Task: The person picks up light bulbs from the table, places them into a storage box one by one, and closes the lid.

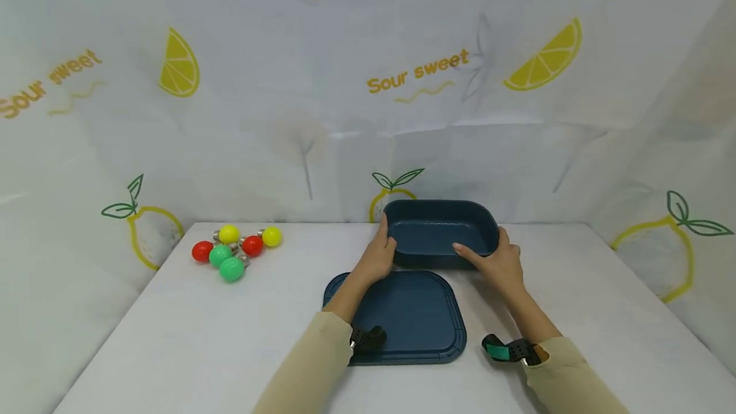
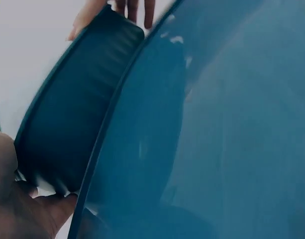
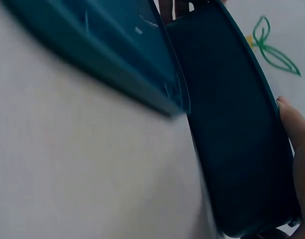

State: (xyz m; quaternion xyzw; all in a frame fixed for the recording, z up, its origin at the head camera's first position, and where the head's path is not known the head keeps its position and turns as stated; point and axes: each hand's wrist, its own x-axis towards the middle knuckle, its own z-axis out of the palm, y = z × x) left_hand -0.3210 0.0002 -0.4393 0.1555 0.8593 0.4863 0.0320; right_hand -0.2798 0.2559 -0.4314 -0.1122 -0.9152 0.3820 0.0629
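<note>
Both hands hold a dark blue rectangular container with rounded corners at the back of the table, its hollow inside facing the head camera. My left hand grips its left end. At the right end my right hand has its thumb over the near side; some fingers are hidden behind. In front, a flat dark blue lid with a grooved rim lies on the table, partly under the left forearm. The left wrist view shows the container beside the large lid.
Several coloured light bulbs, among them a green bulb, a red bulb and a yellow bulb, lie at the back left of the white table. Behind stands a white sheet printed with lemons.
</note>
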